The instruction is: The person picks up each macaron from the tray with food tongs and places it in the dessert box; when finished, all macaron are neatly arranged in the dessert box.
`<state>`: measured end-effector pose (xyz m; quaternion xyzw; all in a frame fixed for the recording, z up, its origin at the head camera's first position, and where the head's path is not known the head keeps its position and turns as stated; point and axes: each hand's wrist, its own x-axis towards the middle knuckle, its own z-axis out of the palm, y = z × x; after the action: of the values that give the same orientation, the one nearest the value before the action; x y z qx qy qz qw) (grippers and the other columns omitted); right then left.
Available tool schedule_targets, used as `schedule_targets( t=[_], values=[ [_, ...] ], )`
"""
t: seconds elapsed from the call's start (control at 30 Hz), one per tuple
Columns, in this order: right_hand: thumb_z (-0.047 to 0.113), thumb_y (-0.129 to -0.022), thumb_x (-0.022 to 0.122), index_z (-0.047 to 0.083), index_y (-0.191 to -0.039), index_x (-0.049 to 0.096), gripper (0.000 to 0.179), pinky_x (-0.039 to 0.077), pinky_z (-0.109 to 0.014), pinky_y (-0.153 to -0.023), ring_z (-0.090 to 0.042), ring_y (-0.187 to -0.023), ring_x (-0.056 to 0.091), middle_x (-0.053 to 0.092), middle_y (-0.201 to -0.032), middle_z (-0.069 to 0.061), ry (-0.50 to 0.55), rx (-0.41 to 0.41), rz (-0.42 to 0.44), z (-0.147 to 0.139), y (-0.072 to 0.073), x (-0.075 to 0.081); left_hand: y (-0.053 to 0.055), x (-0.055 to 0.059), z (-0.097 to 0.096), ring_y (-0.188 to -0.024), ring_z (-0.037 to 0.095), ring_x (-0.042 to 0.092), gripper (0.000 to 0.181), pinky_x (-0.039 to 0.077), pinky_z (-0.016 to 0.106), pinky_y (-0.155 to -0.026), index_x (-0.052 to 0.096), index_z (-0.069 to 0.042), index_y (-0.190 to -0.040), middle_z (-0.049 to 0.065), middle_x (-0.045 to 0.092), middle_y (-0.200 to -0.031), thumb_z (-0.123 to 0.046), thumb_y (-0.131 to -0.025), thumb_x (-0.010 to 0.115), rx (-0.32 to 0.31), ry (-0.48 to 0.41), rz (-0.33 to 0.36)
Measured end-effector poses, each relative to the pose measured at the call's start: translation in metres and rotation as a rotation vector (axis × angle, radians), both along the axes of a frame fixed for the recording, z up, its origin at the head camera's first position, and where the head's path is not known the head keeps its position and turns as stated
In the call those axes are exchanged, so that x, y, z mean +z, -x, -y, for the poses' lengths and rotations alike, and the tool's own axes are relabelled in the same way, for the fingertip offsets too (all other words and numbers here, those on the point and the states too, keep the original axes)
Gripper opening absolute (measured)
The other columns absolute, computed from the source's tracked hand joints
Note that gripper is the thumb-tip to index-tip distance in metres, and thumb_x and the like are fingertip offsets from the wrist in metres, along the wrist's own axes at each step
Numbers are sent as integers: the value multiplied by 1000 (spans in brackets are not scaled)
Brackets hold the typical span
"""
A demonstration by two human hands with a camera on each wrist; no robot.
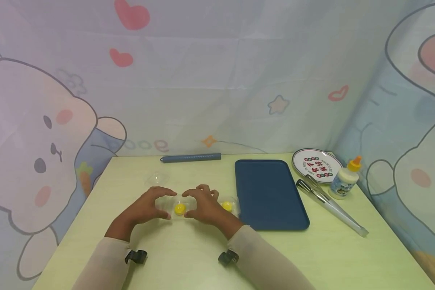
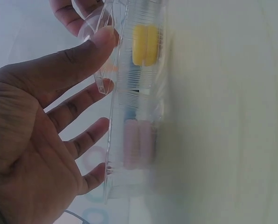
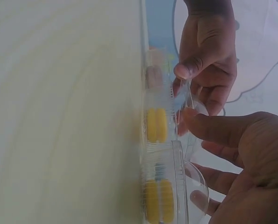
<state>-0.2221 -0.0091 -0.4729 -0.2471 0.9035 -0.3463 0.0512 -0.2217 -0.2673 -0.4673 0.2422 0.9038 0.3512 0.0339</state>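
Observation:
A clear plastic lid with a dome [image 3: 202, 108] is held tilted just over a clear box by both hands. My left hand [image 1: 144, 208] pinches its left side between thumb and fingers. On the opposite side, my right hand [image 1: 208, 207] grips the lid with its thumb and fingers. Beneath it, a yellow macaron [image 1: 180, 209] stands in the box. A pink macaron [image 2: 139, 144] sits in a neighbouring clear compartment, below the left hand. To the right, a second yellow macaron [image 1: 226, 206] lies under a clear domed cover [image 3: 199, 179].
Another clear domed lid [image 1: 156, 179] lies behind the left hand. A dark blue tray [image 1: 272, 195] is at the right, with metal tongs [image 1: 333, 207], a printed plate [image 1: 317, 165] and a glue-like bottle [image 1: 343, 181] beyond. A blue-grey stick [image 1: 191, 158] lies along the back edge.

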Motion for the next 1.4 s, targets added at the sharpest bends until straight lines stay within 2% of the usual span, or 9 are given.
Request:
schedule_targets(
  t=[0.13, 0.27, 0.57, 0.8, 1.0, 1.13, 1.4],
  values=[
    [24, -91, 92, 21, -142, 70, 56, 24, -67, -118, -31, -152, 40, 69, -146, -2, 4, 6, -10, -1, 0, -2, -1, -2, 1, -149, 50, 47, 68, 28, 83, -118, 71, -12, -142, 19, 63, -152, -17, -79, 97, 39, 43, 23],
    [23, -90, 92, 19, -141, 71, 56, 24, -69, -117, -33, -151, 40, 69, -145, -2, 7, 14, -7, -1, 0, -3, -1, -4, 2, -150, 50, 45, 68, 21, 85, -116, 71, -16, -142, 18, 63, -154, -20, -80, 96, 45, 74, 33],
    [23, -88, 93, 20, -141, 71, 57, 24, -70, -117, -32, -149, 42, 68, -147, 0, -5, 14, -5, 2, 1, -6, 0, -5, 2, -148, 50, 48, 66, 24, 85, -114, 71, -16, -141, 17, 65, -151, -26, -81, 96, 24, 93, 9],
    [25, -89, 93, 21, -142, 70, 57, 22, -71, -119, -31, -148, 43, 67, -149, 1, -12, 8, -17, 1, 1, -6, 1, -8, 1, -149, 48, 47, 62, 24, 84, -114, 71, -17, -142, 14, 68, -149, -25, -84, 94, 27, 101, -6],
    [28, -88, 94, 22, -140, 73, 57, 22, -73, -120, -30, -145, 46, 70, -146, 1, -57, -16, -33, 4, 2, -6, 1, -9, 1, -149, 53, 45, 61, 22, 84, -114, 72, -14, -142, 15, 69, -147, -22, -85, 93, 23, 115, -23],
    [30, -87, 94, 23, -140, 74, 56, 23, -72, -121, -29, -144, 48, 71, -145, 1, -89, -34, -25, 5, 3, -7, 1, -10, 0, -151, 56, 42, 61, 18, 85, -114, 72, -12, -142, 16, 69, -148, -23, -85, 93, 20, 115, -12],
    [30, -87, 95, 24, -140, 73, 58, 24, -72, -121, -30, -145, 48, 71, -145, 1, -106, -46, -19, 5, 2, -6, 1, -9, -1, -152, 55, 41, 60, 18, 86, -115, 71, -13, -141, 16, 69, -148, -24, -86, 92, 27, 122, -4]
  ],
)
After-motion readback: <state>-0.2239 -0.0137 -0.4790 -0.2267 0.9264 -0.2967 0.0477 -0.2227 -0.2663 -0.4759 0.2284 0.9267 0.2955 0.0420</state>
